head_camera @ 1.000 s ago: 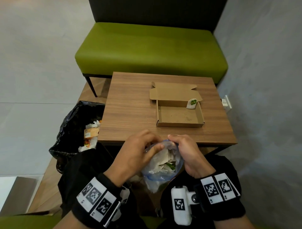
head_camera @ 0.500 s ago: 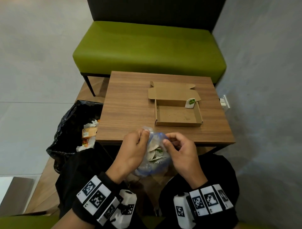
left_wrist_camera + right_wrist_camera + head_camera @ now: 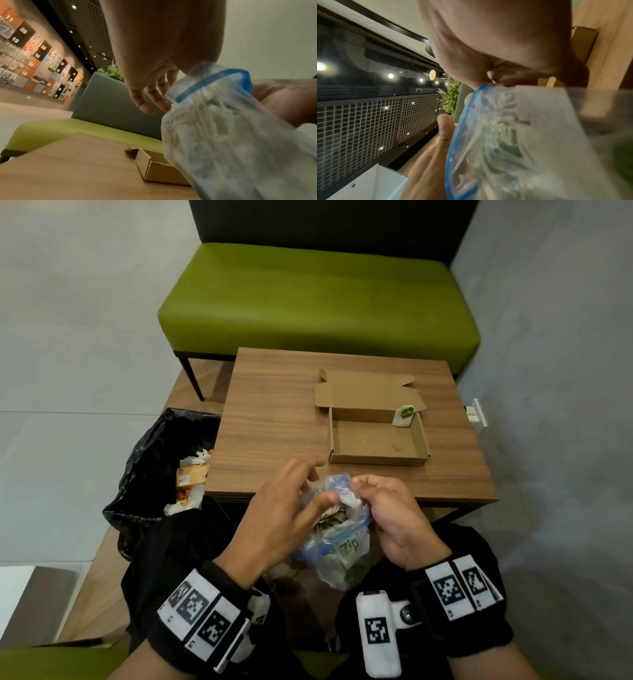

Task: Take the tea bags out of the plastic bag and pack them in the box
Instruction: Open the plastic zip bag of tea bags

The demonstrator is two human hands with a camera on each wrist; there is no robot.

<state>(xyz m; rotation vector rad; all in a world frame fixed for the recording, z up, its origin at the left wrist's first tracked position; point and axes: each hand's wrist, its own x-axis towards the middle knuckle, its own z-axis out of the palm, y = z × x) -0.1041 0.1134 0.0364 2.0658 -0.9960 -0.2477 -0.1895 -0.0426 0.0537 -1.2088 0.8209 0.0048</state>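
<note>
While one tea bag lies in the box, the plastic bag, mostly full, is pinched open by right hand; left hand fingers are spread loosely.

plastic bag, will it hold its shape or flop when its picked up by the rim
Probably floppy: the plastic bag looks thin and crumpled, sagging below where the right hand pinches its rim. Likely light, since only tea bags show inside. The clear film may be slippery.

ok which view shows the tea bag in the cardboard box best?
Head view: the tea bag leans in the far right corner of the open cardboard box, green tag visible. The left wrist view shows only a near corner of the box; the right wrist view shows just a box edge. Neither shows the bag.
</note>
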